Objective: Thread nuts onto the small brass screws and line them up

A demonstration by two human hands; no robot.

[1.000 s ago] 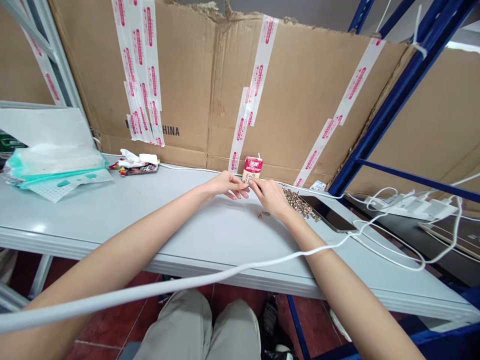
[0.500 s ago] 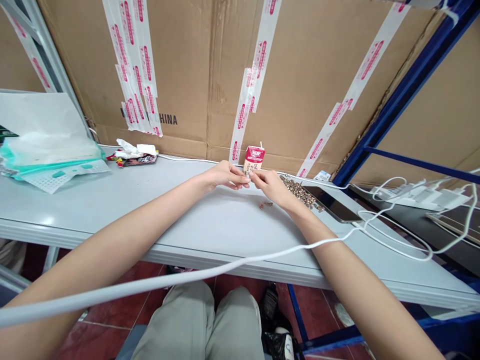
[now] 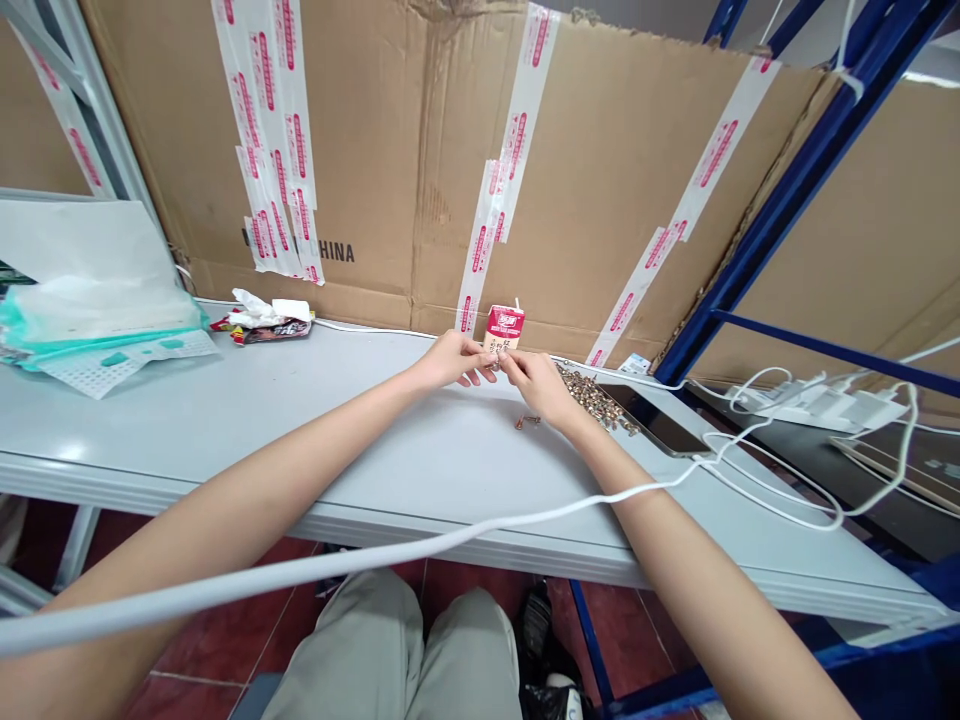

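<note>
Fingertips of my left hand (image 3: pixel 459 360) and my right hand (image 3: pixel 538 384) meet above the grey table, just in front of a red and cream drink carton (image 3: pixel 502 328) with a straw. Both hands are pinched on something small with a metallic glint, too tiny to make out. Beside my right wrist spreads a pile of small brass-coloured metal parts (image 3: pixel 596 398). Two or so loose copper-coloured pieces, like small screws (image 3: pixel 527 422), lie on the table below my right hand.
A dark phone (image 3: pixel 660 420) lies right of the pile. White cables (image 3: pixel 814 490) run to a power strip (image 3: pixel 840 405), and one cable crosses in front of my arms. At left are a crumpled wrapper with tissue (image 3: pixel 266 318) and teal-white packets (image 3: pixel 105 320). Cardboard (image 3: pixel 375 150) stands behind.
The view has tilted up slightly, showing the cardboard's top edge. My hands stay together at the same place before the carton, with only small finger movement.
</note>
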